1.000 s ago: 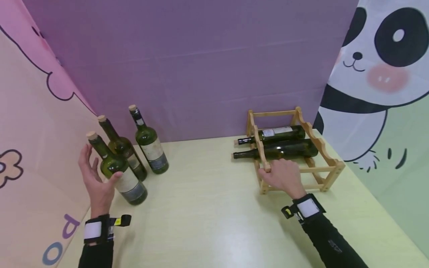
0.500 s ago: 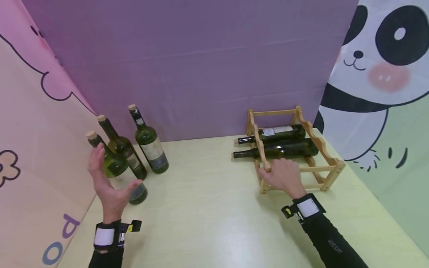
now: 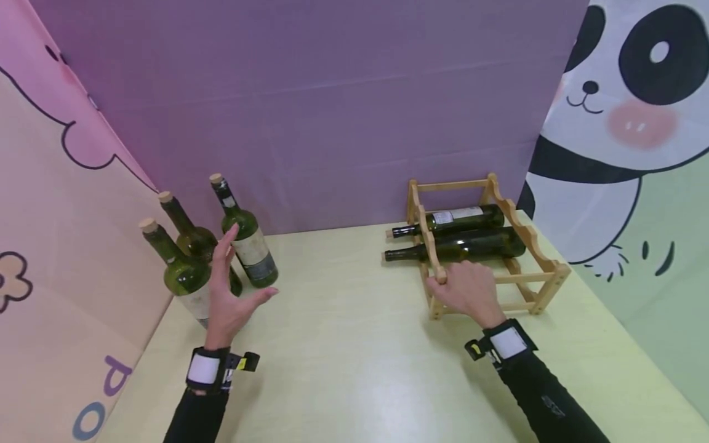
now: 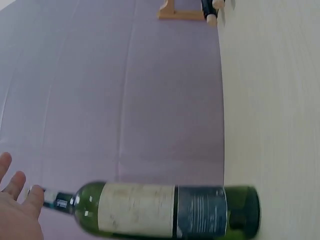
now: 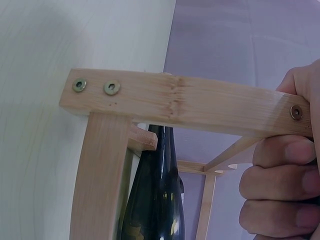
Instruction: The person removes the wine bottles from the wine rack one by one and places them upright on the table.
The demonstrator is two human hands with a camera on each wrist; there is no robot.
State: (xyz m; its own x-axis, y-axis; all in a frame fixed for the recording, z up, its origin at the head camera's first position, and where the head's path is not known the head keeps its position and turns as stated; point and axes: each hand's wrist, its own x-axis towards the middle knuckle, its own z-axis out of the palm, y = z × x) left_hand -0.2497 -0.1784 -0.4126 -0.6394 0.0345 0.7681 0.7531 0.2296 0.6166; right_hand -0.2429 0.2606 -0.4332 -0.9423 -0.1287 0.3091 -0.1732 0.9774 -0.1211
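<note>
Three corked green wine bottles stand upright on the left of the table: the near-left bottle (image 3: pixel 185 277), one behind it (image 3: pixel 194 240) and the right-hand labelled bottle (image 3: pixel 252 249). My left hand (image 3: pixel 229 301) is held in front of them, thumb and fingers spread in a wide C, holding nothing. In the left wrist view the labelled bottle (image 4: pixel 145 207) lies beyond the fingertips. My right hand (image 3: pixel 465 292) grips the near front corner of the wooden wine rack (image 3: pixel 545 277); its curled fingers (image 5: pixel 280 182) show in the right wrist view.
Two dark bottles lie in the rack, a labelled one (image 3: pixel 462 220) at the back and a plain one (image 3: pixel 471 246) nearer, necks pointing left. A purple cloth wall (image 3: pixel 332 123) rises behind the pale table (image 3: pixel 343 344).
My left hand has moved right, from around the near-left bottle to in front of the labelled right-hand bottle. The right hand keeps its grip on the rack, and the bottles stay put.
</note>
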